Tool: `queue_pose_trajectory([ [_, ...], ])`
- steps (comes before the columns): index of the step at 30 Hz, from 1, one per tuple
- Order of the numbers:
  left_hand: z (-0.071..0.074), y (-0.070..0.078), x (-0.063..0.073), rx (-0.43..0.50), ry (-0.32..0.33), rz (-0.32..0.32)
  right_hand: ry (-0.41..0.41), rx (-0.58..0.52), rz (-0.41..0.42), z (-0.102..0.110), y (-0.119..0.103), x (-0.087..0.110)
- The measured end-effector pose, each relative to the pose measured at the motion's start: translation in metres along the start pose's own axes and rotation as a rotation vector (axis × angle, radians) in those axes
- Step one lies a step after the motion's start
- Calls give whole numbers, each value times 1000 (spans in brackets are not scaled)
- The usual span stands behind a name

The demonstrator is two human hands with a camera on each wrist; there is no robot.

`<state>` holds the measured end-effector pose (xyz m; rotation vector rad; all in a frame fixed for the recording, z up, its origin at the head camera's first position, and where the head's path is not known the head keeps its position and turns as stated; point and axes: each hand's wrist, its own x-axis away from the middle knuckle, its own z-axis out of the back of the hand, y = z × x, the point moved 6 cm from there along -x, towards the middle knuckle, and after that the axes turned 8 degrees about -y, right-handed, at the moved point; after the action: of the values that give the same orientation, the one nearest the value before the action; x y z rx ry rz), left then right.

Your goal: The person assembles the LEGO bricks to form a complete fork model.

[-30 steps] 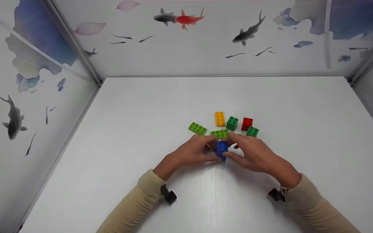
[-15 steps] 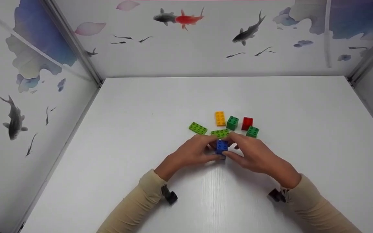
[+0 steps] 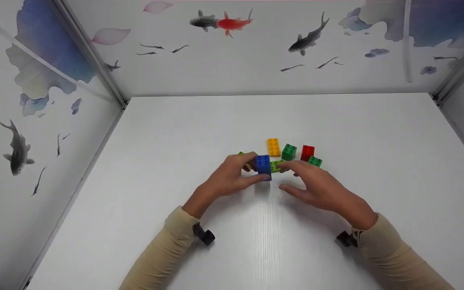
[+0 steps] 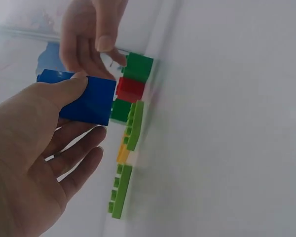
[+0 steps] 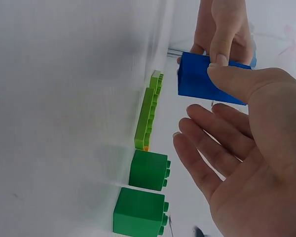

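Fish-printed white panels (image 3: pixel 240 76) are enclosing a white tabletop (image 3: pixel 175 133). We are watching a bare right hand (image 3: pixel 319 187) hovering, thumb and fingers apart, near a bare left hand (image 3: pixel 231 176), which is pinching a tall blue studded plastic block (image 3: pixel 263 166) above the tabletop (its thumb is lying across one side). Beyond, a boxy red plastic brick (image 3: pixel 307 152) and a flat yellow plastic brick (image 3: pixel 273 147) are resting.

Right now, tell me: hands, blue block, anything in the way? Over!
Left hand gripping blue block, studs up. Right hand apart, holding nothing. Lime bricks close behind.
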<state>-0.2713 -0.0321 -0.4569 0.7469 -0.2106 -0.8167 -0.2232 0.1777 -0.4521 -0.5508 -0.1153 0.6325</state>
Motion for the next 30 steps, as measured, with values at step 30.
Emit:
queue_pose_trajectory([
  [30, 46, -90, 27, 49, 356, 417, 33, 19, -22, 10, 24, 3],
])
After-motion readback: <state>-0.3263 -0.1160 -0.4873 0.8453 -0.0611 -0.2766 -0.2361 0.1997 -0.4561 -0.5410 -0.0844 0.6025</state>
